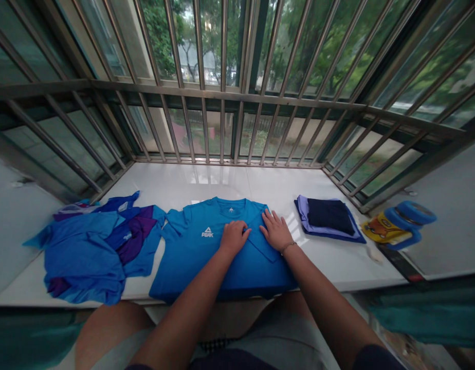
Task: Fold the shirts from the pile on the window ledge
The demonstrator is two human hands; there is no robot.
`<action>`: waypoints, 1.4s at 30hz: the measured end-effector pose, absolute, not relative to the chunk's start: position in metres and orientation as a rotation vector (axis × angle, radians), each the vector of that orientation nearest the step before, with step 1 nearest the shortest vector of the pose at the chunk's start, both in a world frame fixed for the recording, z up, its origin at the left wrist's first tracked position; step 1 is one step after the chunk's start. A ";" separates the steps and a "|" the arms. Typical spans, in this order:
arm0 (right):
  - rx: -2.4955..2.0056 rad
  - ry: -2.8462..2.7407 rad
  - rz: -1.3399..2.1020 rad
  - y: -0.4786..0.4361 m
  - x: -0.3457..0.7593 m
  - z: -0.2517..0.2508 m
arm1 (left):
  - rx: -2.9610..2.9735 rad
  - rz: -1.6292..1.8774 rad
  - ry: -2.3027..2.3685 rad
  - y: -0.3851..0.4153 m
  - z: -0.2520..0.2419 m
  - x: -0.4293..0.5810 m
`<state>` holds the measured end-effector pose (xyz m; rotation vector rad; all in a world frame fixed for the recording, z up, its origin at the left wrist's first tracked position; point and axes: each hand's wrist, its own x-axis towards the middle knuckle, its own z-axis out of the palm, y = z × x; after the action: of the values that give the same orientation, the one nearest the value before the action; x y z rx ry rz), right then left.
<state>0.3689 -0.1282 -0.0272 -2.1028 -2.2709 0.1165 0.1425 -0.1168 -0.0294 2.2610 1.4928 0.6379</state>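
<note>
A blue T-shirt (206, 257) with a white chest logo lies spread on the white sill, collar toward the window. Its right sleeve is folded inward across the chest, while the left sleeve sticks out to the side. My left hand (233, 237) rests on the chest with its fingers curled at the edge of the folded sleeve; the fingertips are partly hidden. Flat on the right shoulder lies my right hand (276, 231), fingers spread. The shirt's hem hangs over the front edge of the sill.
On the left is a crumpled pile of blue and purple clothes (87, 252). Folded dark and lavender clothes (330, 217) are stacked on the right, beside a yellow jar with a blue lid and handle (387, 226). Metal window bars (222, 95) enclose the white sill (276, 180).
</note>
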 end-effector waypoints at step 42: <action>-2.250 -2.224 0.067 -0.198 0.379 -0.045 | 1.934 0.874 2.160 -0.150 -0.012 -0.025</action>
<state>0.3790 -0.1978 -0.0449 -2.2499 -2.2245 0.0668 -0.0247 -0.1504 -0.0121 1.9339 2.1602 0.8745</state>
